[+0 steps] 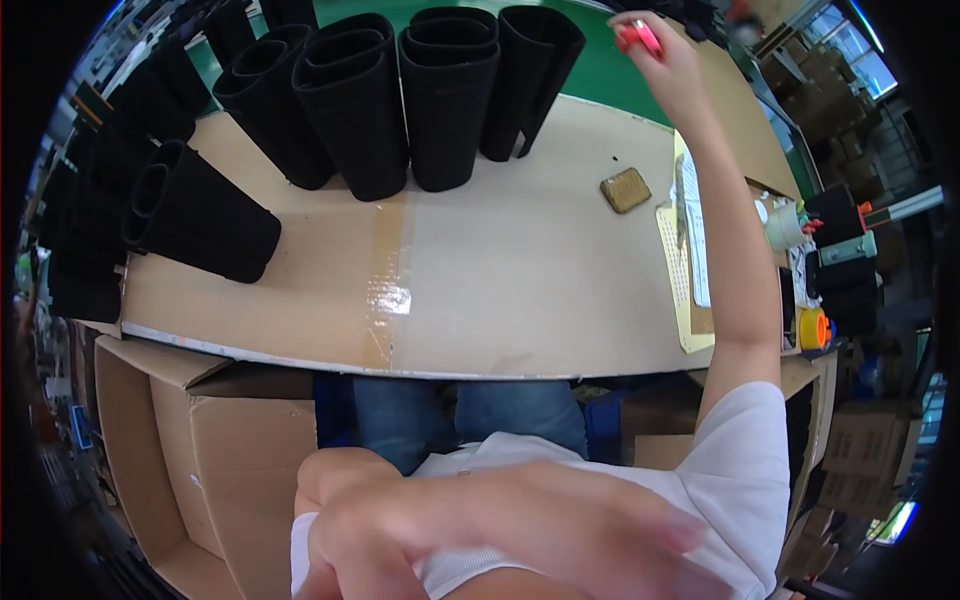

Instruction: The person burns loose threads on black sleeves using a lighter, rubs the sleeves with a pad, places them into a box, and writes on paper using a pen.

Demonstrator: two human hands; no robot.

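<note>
The table fills mid-frame, black fabric sleeves standing along its upper edge; the right hand reaches to the upper right, fingers pinched on a small red object; the left hand, blurred at bottom, lies far off, grip unreadable.

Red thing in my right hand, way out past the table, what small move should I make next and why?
Probably draw the right hand back over the table. It holds the red thing at full stretch beyond the far edge, away from the black sleeves, while the left hand sits blurred near your lap.
</note>
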